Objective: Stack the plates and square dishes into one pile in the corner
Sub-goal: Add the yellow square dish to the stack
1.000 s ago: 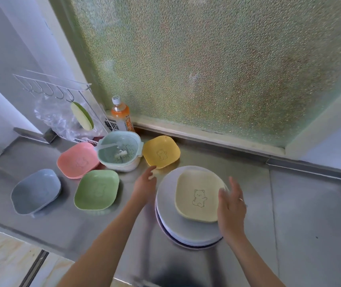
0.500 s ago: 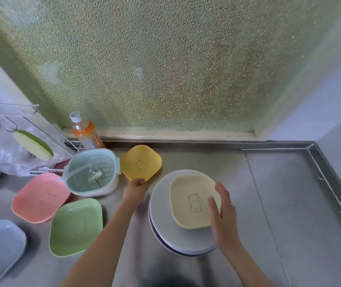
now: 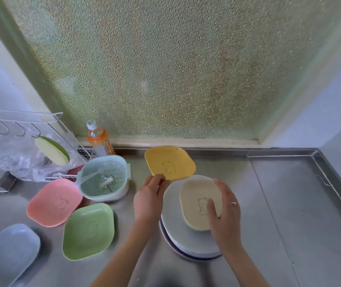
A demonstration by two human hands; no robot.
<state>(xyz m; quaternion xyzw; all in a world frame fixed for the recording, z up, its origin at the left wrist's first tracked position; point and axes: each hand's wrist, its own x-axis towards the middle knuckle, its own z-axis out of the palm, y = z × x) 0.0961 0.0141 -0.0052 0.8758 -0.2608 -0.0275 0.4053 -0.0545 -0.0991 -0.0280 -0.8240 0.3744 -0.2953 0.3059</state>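
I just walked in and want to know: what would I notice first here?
The colourful square dishes: the left hand lifts a yellow dish at the centre, while pink and green ones lie to the left. The right hand rests on a cream bear dish topping the round plates.

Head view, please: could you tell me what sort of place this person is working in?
Most likely a home kitchen: a stainless steel counter below a frosted glass window, a wire rack with hooks, and a colander basket among coloured square dishes.
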